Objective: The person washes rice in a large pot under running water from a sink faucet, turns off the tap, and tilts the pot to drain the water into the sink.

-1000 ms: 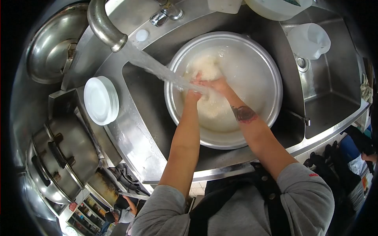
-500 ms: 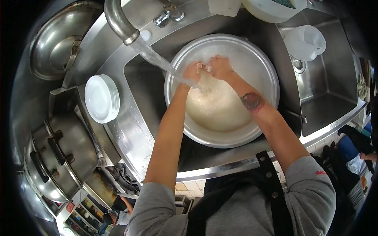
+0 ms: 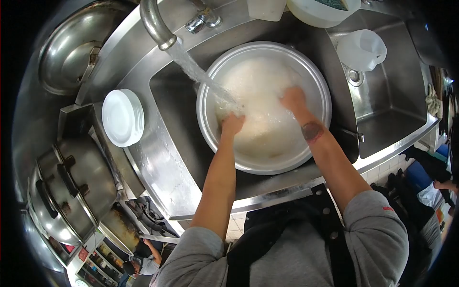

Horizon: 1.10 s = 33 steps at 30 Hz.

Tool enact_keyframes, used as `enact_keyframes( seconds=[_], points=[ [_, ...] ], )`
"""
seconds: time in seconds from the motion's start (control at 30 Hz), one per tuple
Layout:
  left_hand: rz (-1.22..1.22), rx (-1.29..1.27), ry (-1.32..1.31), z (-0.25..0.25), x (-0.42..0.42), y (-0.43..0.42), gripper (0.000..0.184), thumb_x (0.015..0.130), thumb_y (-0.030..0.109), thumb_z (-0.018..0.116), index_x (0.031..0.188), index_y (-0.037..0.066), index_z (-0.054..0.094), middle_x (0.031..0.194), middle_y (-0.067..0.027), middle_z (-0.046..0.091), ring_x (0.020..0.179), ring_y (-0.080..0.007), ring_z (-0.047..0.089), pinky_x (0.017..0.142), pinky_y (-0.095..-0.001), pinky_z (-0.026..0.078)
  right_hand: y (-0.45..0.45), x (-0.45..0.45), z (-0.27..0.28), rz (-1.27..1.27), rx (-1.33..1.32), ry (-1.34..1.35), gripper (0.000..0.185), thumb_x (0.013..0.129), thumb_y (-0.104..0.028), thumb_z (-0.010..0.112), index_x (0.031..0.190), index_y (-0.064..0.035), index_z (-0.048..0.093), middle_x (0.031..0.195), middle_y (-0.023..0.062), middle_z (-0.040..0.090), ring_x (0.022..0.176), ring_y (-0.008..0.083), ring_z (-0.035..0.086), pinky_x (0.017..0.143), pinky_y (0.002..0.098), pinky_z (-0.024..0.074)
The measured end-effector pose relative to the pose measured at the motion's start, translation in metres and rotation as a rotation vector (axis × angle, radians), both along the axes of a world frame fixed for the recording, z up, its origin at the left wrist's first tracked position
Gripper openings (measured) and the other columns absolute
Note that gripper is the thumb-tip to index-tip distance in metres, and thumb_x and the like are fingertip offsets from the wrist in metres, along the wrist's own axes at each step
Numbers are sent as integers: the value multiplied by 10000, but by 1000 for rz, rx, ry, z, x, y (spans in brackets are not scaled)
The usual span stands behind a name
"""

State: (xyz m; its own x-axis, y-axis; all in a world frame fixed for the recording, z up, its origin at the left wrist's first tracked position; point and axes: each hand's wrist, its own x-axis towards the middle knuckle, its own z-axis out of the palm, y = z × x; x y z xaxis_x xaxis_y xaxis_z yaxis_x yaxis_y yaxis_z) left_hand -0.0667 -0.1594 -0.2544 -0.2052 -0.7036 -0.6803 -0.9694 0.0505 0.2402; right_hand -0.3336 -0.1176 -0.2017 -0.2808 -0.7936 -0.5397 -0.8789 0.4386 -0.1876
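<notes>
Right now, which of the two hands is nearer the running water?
The left hand: it is close to where the stream enters the metal bowl. The right hand is farther across, clear of the stream.

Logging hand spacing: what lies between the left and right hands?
In the head view, cloudy, whitish water in the basin lies between the left hand and right hand; what is beneath its surface is unclear.

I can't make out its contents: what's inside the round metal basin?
The round metal basin holds cloudy water, a dim pale mass (possibly rice), the left hand and right hand. A water stream pours in. The cloudiness hides the basin's bottom and some fingertips.
</notes>
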Motion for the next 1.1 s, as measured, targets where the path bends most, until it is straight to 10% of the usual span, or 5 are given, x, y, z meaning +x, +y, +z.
enact_keyframes(
  seconds=[0.27, 0.4, 0.63, 0.7, 1.1],
  points=[
    [289, 377, 150, -12, -23, 68, 621, 839, 407, 495, 1235, -65, 416, 1200, -236, 490, 1144, -321, 460, 960, -391, 372, 58, 21, -67, -41, 135, -7, 497, 802, -477, 526, 1054, -64, 637, 1035, 183, 623, 940, 292, 613, 836, 407, 463],
    [439, 229, 624, -14, -31, 105, 510, 860, 346, 506, 1207, -26, 474, 1156, -158, 554, 1085, -274, 515, 941, -370, 393, 89, 33, -75, -79, 265, -367, 500, 805, -475, 534, 1071, -59, 616, 1021, 175, 623, 927, 270, 601, 822, 393, 459],
    [1130, 950, 961, -3, -34, 87, 382, 877, 277, 487, 1136, 1, 539, 1074, -92, 601, 942, -219, 584, 822, -319, 465, 51, 27, -61, -311, 570, -985, 503, 803, -465, 565, 1100, -59, 581, 993, 149, 627, 894, 223, 582, 785, 363, 457],
    [1252, 929, 924, 19, -43, 59, 337, 860, 224, 507, 1113, 5, 553, 1040, -96, 605, 877, -231, 601, 770, -308, 488, 35, 42, -77, -144, 22, -755, 504, 783, -463, 587, 1102, -73, 585, 969, 152, 627, 882, 237, 587, 774, 356, 464],
    [766, -507, 407, -15, 2, 19, 481, 809, 112, 533, 1255, -24, 416, 1240, -177, 468, 1111, -285, 466, 965, -368, 355, -18, 12, 18, -72, -410, -131, 687, 664, -422, 727, 1207, -63, 508, 1174, 184, 541, 1136, 357, 472, 970, 384, 369]
  ],
)
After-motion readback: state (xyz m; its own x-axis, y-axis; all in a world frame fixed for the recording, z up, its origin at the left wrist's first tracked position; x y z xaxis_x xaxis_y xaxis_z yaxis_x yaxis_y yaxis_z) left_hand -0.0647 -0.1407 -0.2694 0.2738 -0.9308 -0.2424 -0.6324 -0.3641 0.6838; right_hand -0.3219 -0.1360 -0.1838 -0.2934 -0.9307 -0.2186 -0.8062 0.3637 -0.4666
